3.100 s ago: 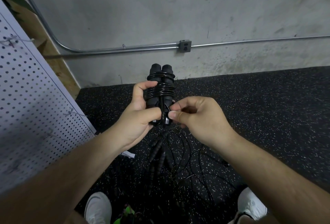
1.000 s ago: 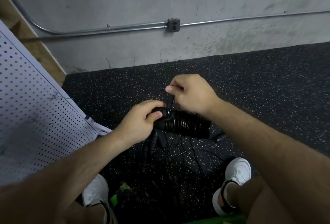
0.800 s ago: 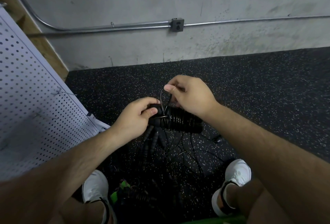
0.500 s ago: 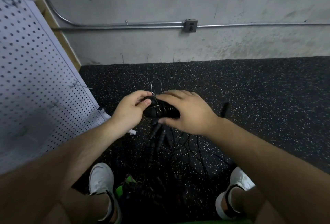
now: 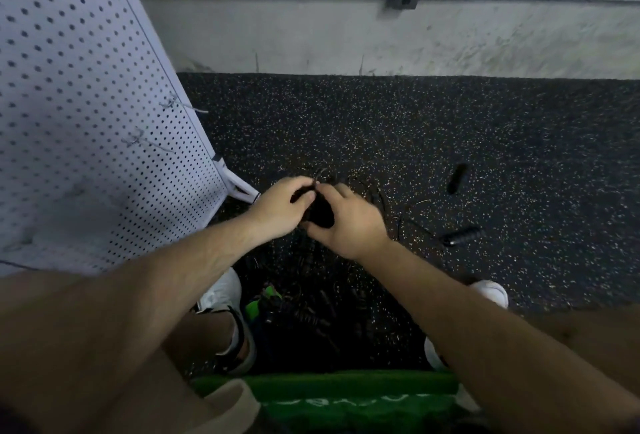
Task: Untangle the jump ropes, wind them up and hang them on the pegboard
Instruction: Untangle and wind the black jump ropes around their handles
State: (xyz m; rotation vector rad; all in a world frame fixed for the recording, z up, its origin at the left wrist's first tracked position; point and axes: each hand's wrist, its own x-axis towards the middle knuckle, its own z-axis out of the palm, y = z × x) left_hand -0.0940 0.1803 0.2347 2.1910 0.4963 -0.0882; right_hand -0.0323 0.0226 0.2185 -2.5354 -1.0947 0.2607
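Jump rope bundle (image 5: 322,216): left hand (image 5: 281,206) and right hand (image 5: 348,224) fingers curled round it, apparently; hold coils tight, lift to pegboard (image 5: 86,87), ten o'clock.

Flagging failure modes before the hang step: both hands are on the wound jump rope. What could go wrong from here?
1. The wound jump rope is held by left hand and right hand, away from the pegboard hooks; a loosened grip could let coils spring off.
2. The tangled ropes lie between the shoes: snag or trip risk.
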